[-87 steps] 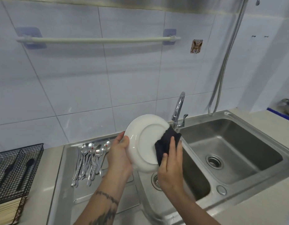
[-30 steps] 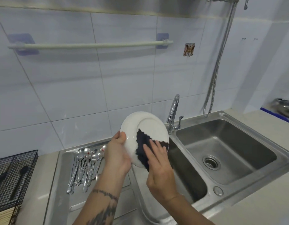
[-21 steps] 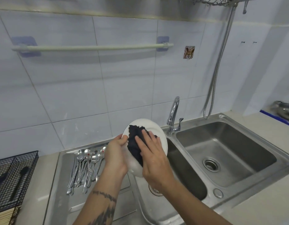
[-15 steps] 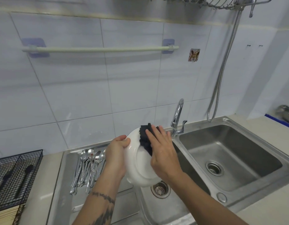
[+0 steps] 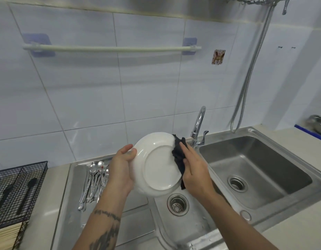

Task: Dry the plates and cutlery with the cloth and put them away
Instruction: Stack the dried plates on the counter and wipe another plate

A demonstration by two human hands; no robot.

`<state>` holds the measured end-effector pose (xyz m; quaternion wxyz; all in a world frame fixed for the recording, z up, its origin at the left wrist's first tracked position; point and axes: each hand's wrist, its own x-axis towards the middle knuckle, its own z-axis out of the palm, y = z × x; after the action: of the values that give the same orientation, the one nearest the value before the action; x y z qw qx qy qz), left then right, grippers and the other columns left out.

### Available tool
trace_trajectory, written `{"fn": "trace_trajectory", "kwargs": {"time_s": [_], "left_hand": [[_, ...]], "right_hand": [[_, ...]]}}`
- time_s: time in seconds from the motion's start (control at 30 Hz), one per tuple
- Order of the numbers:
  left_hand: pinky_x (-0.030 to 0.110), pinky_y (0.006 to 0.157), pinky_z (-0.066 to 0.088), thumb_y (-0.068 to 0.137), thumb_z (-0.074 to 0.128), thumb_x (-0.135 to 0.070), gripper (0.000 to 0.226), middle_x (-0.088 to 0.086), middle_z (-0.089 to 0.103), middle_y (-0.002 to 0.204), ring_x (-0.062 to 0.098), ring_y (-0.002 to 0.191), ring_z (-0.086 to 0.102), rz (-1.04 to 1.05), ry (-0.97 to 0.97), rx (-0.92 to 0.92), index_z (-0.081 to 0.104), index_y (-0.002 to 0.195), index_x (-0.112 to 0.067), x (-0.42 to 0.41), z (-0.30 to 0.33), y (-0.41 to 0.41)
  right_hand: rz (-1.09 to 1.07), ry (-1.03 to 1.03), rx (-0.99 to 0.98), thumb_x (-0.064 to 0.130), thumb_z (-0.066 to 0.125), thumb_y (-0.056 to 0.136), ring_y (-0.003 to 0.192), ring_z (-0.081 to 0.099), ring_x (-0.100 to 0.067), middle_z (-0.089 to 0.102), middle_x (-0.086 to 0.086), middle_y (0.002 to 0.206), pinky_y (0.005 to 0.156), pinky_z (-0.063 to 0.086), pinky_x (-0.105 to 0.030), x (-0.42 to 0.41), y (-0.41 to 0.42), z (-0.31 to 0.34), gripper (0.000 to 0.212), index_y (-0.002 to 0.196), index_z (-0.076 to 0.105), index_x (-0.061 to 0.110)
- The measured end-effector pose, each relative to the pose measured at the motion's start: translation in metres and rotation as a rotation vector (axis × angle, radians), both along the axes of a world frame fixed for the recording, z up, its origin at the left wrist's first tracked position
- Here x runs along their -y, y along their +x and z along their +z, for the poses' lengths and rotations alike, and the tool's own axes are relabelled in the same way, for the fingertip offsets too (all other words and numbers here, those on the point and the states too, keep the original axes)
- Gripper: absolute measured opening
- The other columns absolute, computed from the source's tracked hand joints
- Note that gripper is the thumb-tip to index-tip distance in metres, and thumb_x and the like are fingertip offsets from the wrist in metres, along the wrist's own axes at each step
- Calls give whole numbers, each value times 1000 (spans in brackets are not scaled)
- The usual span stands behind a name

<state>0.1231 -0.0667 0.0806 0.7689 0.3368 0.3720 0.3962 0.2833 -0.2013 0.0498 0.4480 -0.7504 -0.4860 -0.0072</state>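
A white plate (image 5: 156, 166) is held on edge above the sink, its underside turned toward me. My left hand (image 5: 121, 168) grips its left rim, thumb on top. My right hand (image 5: 195, 168) presses a dark cloth (image 5: 178, 154) against the plate's right rim, the cloth wrapped over the edge and fingers lying along it. Several spoons (image 5: 94, 179) lie in a bundle on the steel drainboard (image 5: 71, 204) to the left, partly hidden behind my left wrist.
A double steel sink (image 5: 255, 170) with two drains sits below, a tap (image 5: 198, 125) behind the plate. A black wire cutlery basket (image 5: 17, 188) stands at the left edge. A towel rail (image 5: 111, 49) is on the tiled wall, a wire rack (image 5: 255, 0) overhead.
The cloth and my right hand have slid from the plate's top down to its right rim. The plate has tilted so that more of its underside faces me.
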Motion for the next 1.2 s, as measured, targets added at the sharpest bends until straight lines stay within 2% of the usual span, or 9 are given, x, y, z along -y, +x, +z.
{"fn": "trace_trajectory", "kwargs": {"time_s": [0.1,0.4,0.5,0.63,0.73,0.8,0.9,1.07,1.2], "left_hand": [[37,74,51,97,51,-9,38,9,66,109,25,85,64,34,-118,109,54,135,-10,3,-5,3],[42,79,55,98,53,-14,34,14,68,123,30,93,66,72,-167,144,57,132,-11,11,2,10],[34,69,50,97,55,-10,27,9,68,104,23,81,65,95,-36,75,59,123,-13,8,6,6],[40,77,53,82,69,-15,29,9,67,102,24,78,63,61,168,-118,63,109,-23,9,3,-4],[34,67,54,80,73,-11,36,10,69,100,22,74,66,-42,369,-257,64,110,-29,23,-1,-6],[31,64,51,85,69,-1,40,9,71,90,18,67,65,-107,458,-290,61,112,-29,30,-5,-3],[21,61,45,86,66,4,44,-12,63,59,2,53,57,-162,560,-325,56,119,-24,35,-6,-2],[11,47,38,88,62,9,46,-14,50,44,0,42,48,-202,639,-341,51,126,-14,32,-7,-12],[12,51,42,88,62,9,46,-12,56,48,2,47,53,-226,663,-322,51,127,-14,29,-6,-17]], "right_hand": [[-47,9,-42,2,41,98,138,21,9,28,15,155,114,21,-14,6,-12,-13,56,149,36,26],[66,69,243,-5,42,85,149,11,-24,24,1,160,116,23,-55,6,-56,-37,67,149,37,16],[15,124,142,-1,40,91,149,13,-17,25,5,159,116,24,-52,3,-45,-34,61,149,37,18],[-105,140,6,6,37,98,148,12,-7,24,12,158,118,23,-43,0,-19,-17,52,149,37,19],[-51,89,60,2,39,97,147,13,-6,24,14,158,120,20,-35,-6,-19,1,56,149,37,22],[13,36,145,7,36,95,148,13,-12,24,10,158,120,17,-39,-12,-25,6,55,147,41,24],[-5,-94,248,27,27,93,148,6,-20,19,7,160,119,10,-43,-13,-31,7,52,140,45,39],[3,-181,149,44,27,94,114,35,-15,37,7,125,100,36,-41,-5,-33,8,45,138,37,49],[99,-130,196,39,33,94,112,42,-11,44,11,128,97,39,-37,-1,-38,8,48,142,36,38]]}}
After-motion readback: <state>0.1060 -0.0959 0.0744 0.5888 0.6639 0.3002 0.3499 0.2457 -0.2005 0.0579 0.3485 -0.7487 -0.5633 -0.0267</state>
